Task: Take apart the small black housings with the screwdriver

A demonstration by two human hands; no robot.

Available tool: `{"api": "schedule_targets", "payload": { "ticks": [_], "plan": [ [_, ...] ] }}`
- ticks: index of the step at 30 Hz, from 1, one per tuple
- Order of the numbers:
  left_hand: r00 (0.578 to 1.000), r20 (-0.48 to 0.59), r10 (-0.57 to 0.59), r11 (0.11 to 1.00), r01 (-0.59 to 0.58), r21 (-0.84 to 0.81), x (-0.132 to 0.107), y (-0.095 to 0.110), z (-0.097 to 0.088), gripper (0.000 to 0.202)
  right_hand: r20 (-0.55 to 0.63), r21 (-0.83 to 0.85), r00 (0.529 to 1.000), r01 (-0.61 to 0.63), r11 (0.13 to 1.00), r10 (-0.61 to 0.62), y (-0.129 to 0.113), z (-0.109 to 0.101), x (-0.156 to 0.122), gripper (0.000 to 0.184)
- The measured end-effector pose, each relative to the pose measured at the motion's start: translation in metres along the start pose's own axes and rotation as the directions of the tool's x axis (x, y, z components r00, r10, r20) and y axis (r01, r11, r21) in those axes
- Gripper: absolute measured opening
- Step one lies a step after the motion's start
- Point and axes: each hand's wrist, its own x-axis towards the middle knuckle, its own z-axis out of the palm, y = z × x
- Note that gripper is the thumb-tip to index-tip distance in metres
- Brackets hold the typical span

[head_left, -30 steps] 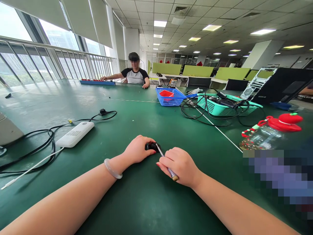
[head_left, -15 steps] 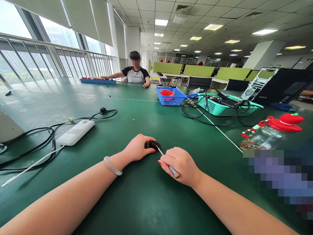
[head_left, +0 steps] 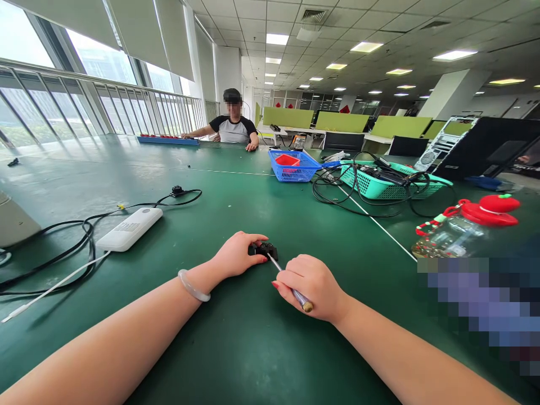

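On the green tabletop my left hand (head_left: 237,256) is closed around a small black part (head_left: 267,249), its thumb and fingers pinching the left side. What exactly the part is I cannot make out. My right hand (head_left: 314,287) grips a screwdriver (head_left: 300,298) with a thin metal shaft and a handle that ends in a brownish cap. The shaft points up and to the left, and its tip meets the front of the black part. Part of the handle is hidden under my fingers.
Left of my hands lies a white power adapter (head_left: 130,229) with cables. Farther off are a blue basket (head_left: 294,172), a teal basket (head_left: 371,188) full of cables, and a computer case (head_left: 485,149). A red-lidded bottle (head_left: 464,230) stands right. A person (head_left: 234,128) sits across the table.
The screwdriver's tip has shifted slightly down and left on the black part, and its handle end sits a little lower. My left hand keeps its hold.
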Motion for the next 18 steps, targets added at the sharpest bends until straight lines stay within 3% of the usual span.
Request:
{"api": "schedule_targets", "payload": {
  "ticks": [18],
  "plan": [
    [1.0,0.019,-0.012,1.0,0.012,-0.003,0.001,0.0011,-0.0012,0.05,0.038,0.018,0.998,-0.052,0.998,0.052,-0.0034,-0.0011,0.0021,0.029]
  ]
}}
